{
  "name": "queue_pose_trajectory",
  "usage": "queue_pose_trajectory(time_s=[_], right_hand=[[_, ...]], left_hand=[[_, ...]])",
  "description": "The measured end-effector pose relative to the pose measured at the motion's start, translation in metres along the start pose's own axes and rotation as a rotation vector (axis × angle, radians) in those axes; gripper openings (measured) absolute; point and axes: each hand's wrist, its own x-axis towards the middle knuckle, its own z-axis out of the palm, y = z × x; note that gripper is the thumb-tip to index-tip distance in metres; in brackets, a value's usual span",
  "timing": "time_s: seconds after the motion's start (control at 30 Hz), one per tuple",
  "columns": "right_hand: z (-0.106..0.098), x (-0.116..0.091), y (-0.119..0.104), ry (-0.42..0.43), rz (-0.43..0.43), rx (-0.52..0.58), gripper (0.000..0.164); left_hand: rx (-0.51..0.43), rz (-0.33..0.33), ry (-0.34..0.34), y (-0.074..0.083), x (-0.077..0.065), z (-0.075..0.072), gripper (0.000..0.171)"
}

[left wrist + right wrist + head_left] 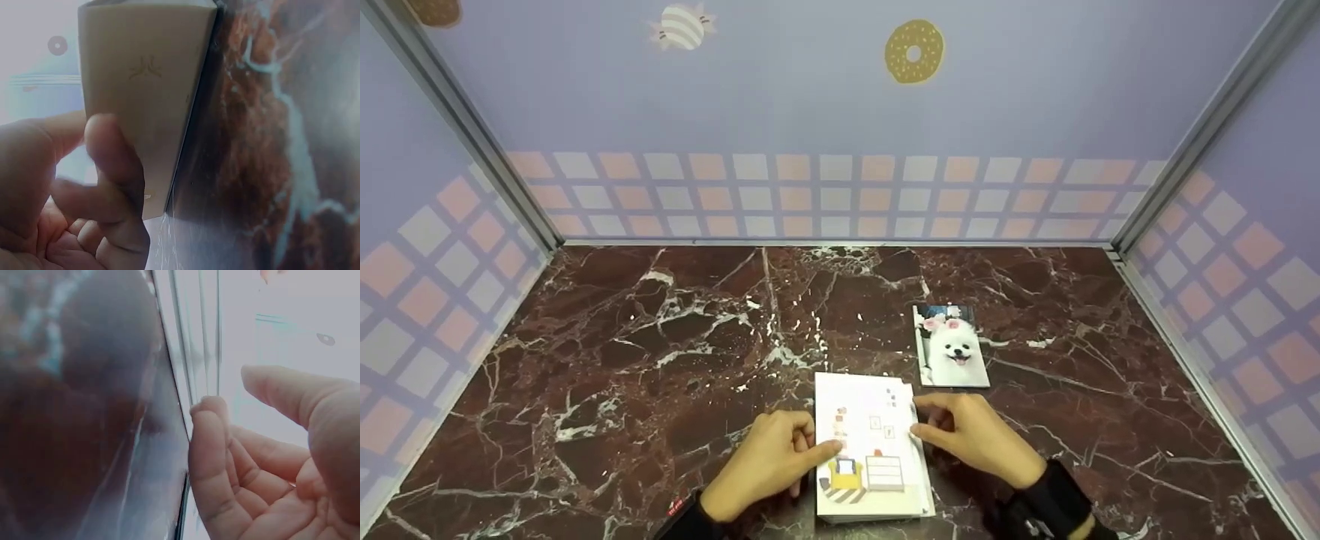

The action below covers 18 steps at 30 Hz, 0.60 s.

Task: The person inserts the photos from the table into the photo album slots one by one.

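A thick book (pixel 859 427) with a white cover and a small printed room scene lies closed in front of me. My left hand (pixel 772 457) holds its left side, thumb over the cover. In the left wrist view a curled finger (pixel 112 149) lies against the plain beige spine (pixel 146 50). On the opposite side my right hand (pixel 982 435) has thumb and forefinger at the right edge. The right wrist view shows bent fingers (pixel 211 455) touching the layered edges (pixel 194 332), with the thumb (pixel 281 391) over the cover side.
Beyond the book, to the right, lies a card (pixel 952 349) with a photo of a fluffy white dog. The dark red marbled tabletop (pixel 675 360) is enclosed by lilac panels (pixel 810 105) at the back and both sides.
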Motion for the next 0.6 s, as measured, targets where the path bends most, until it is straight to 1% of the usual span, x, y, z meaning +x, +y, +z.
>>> queue_pose_trajectory(time_s=[0.2, 0.33, 0.47, 0.6], right_hand=[[0.003, 0.017, 0.003, 0.023, -0.001, 0.014, 0.053], [0.003, 0.022, 0.005, 0.033, -0.01, 0.048, 0.053], [0.002, 0.027, 0.008, 0.042, 0.003, 0.077, 0.054], [0.003, 0.032, 0.01, 0.047, 0.001, 0.073, 0.052]], left_hand=[[-0.015, 0.001, 0.0, 0.001, -0.001, 0.002, 0.038], [-0.023, 0.004, 0.011, 0.002, 0.001, 0.004, 0.038], [-0.027, 0.013, 0.012, 0.003, 0.001, 0.005, 0.038], [-0.024, 0.031, 0.003, 0.004, 0.0, 0.007, 0.038]])
